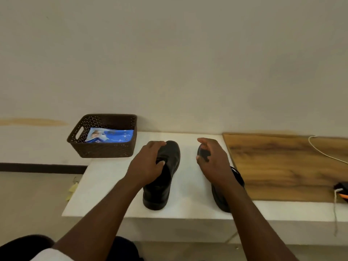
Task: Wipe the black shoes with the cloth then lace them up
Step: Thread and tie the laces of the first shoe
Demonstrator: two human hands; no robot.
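Note:
Two black shoes stand side by side on a white table (105, 185), toes pointing away from me. My left hand (148, 162) rests on top of the left shoe (162, 185), fingers curled over its vamp and thumb at the opening. My right hand (212, 159) covers the front of the right shoe (220, 198), fingers bent around its toe. Most of that shoe is hidden under my hand and forearm; a loop of its lace (238, 175) shows on the right. No cloth shows on the table.
A dark perforated basket (105, 147) holding a blue printed packet (111, 136) stands at the table's back left corner. A wooden board (282, 162) lies to the right, with a white cable (323, 149) and a black-and-orange object (341, 191) at its right edge. A wall rises behind.

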